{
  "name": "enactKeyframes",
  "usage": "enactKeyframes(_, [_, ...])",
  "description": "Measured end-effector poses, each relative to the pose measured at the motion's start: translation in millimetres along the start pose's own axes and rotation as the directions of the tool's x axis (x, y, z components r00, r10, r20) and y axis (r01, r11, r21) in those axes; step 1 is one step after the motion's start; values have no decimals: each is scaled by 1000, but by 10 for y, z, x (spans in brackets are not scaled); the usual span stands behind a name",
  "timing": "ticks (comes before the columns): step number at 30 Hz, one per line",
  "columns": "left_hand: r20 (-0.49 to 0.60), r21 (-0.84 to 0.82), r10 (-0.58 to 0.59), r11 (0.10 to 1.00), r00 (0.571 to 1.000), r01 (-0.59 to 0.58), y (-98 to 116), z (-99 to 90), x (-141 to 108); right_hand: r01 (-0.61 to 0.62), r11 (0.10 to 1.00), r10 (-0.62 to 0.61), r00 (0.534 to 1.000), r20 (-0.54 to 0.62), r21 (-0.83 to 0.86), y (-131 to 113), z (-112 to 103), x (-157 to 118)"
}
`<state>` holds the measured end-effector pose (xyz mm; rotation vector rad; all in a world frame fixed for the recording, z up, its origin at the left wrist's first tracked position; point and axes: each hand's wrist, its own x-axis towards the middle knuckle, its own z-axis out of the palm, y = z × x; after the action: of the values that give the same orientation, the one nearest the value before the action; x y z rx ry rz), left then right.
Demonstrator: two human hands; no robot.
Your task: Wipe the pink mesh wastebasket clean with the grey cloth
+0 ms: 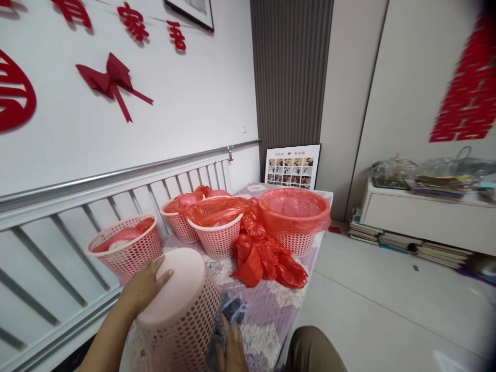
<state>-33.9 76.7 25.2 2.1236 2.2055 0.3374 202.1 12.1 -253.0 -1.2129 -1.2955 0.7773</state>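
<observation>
Basket [182, 315] upside down on the lilac-patterned cover [267, 302], and two hands work it!

Left hand [145, 287] lies flat on the upturned base; the right hand [233, 343], apart from it, meets a grey cloth [217, 338] at the holed side, though I can't tell whether its fingers close. Crowding behind: four pink baskets [220, 240] with red plastic, and a crumpled red bag heap [265, 261] just beyond the cloth. Wall characters [133, 21] read 有, 家, 吾; the red banner [465, 93] repeats 囍; the photo board [292, 168] shows a heart, its lettering too small.
</observation>
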Motion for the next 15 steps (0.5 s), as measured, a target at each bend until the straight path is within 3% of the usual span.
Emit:
enactKeyframes(3, [-14, -3, 14, 1000, 1000, -14, -12, 15, 1, -32, 999, 33, 999, -23, 43, 197, -18, -5])
enactKeyframes(6, [-26, -9, 23, 1000, 999, -23, -30, 16, -3, -28, 997, 28, 1000, -1, 73, 21, -55, 128])
enactKeyframes(12, [-21, -45, 122, 991, 992, -123, -99, -44, -23, 113, 994, -113, 987, 111, 11, -1128, -165, 413])
enactKeyframes(15, [-17, -82, 175, 981, 984, -176, -144, -71, -39, 282, 959, -281, 942, 181, 21, -1595, -212, 501])
